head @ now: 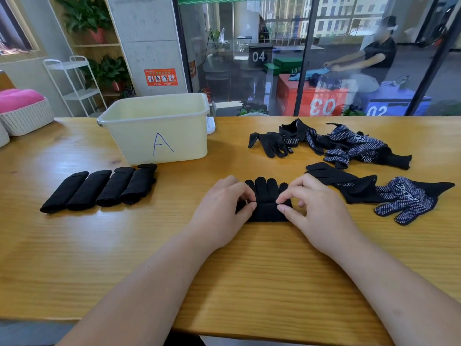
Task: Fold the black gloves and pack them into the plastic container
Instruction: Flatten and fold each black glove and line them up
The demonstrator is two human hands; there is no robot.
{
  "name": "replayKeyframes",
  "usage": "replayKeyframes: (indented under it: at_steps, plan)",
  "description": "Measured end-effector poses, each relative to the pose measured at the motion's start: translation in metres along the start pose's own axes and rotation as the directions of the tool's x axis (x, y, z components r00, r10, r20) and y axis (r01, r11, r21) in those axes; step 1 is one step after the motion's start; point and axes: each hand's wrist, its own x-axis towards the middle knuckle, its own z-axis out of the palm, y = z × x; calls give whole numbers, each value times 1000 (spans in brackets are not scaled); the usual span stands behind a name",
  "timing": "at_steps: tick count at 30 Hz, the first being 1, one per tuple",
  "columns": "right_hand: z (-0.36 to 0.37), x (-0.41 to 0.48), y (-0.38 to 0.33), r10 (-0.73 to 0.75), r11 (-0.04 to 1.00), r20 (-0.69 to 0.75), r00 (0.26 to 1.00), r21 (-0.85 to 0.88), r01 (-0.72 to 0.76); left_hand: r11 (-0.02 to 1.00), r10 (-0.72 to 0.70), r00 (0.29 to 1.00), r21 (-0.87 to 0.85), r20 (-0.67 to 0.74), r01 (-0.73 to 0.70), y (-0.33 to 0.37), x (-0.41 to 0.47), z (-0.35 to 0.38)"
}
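A black glove (pixel 266 196) lies flat on the wooden table (pixel 224 270), fingers pointing away, its cuff end folded up toward the middle. My left hand (pixel 222 211) pinches the fold's left edge, and my right hand (pixel 314 211) pinches its right edge. Several folded black gloves (pixel 99 187) lie in a row to the left. The pale yellow plastic container (pixel 159 131) marked "A" stands behind that row. A pile of unfolded dotted black gloves (pixel 336 146) lies at the back right, and two more loose gloves (pixel 389 196) lie right of my right hand.
A white woven basket (pixel 25 118) with a pink cushion sits at the table's far left edge. Behind the table are a white shelf rack (pixel 74 83) and a glass wall; a person sits beyond it.
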Motion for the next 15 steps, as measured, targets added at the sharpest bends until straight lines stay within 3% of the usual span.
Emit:
replayKeyframes:
  at_steps: [4,8,15]
  plan:
    - [0,-1,-3,-98,992,22,995,-74,99,999,41,999,33,3,-41,0,0,-1]
    - [-5,-2,-3,-74,987,90,993,-139,86,990,88,996,113,4,-88,-2,-1,-4]
    - [-11,-2,-2,-57,980,194,979,-178,92,982,73,988,164,135,-95,-6,-2,-12]
